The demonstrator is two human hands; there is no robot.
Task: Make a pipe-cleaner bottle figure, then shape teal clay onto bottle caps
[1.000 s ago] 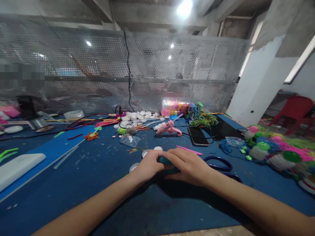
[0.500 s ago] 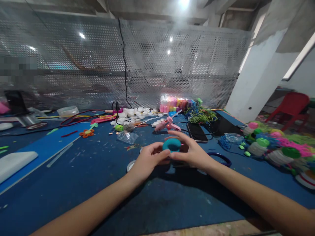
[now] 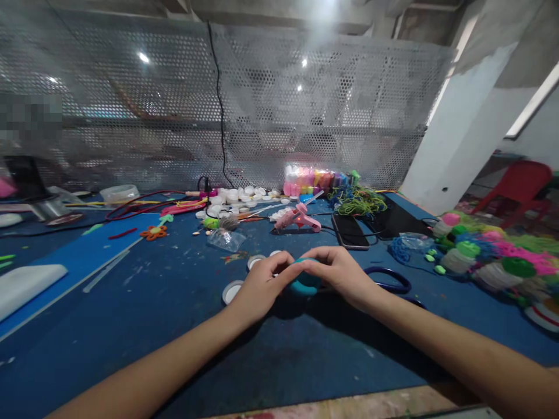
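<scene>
A round teal piece (image 3: pixel 305 285) is held between both hands above the blue table (image 3: pixel 209 361). My left hand (image 3: pixel 266 282) pinches it from the left, thumb on top. My right hand (image 3: pixel 343 273) grips its right side, and the two thumbs nearly meet over it. The fingers cover much of the piece. White round caps (image 3: pixel 231 291) lie just left of my left hand. Dark blue scissor handles (image 3: pixel 388 280) stick out beside my right hand.
Behind the hands are a pink glue gun (image 3: pixel 297 218), a phone (image 3: pixel 350 231), tangled yarn (image 3: pixel 360 201) and a clear bag (image 3: pixel 226 239). Yarn-topped bottles (image 3: pixel 463 256) line the right. A blue board (image 3: pixel 87 250) and an orange flower (image 3: pixel 154 233) lie left.
The teal piece has tilted and dropped slightly, and its hole no longer shows. My right fingers have curled down around it. More white caps and the scissors are uncovered.
</scene>
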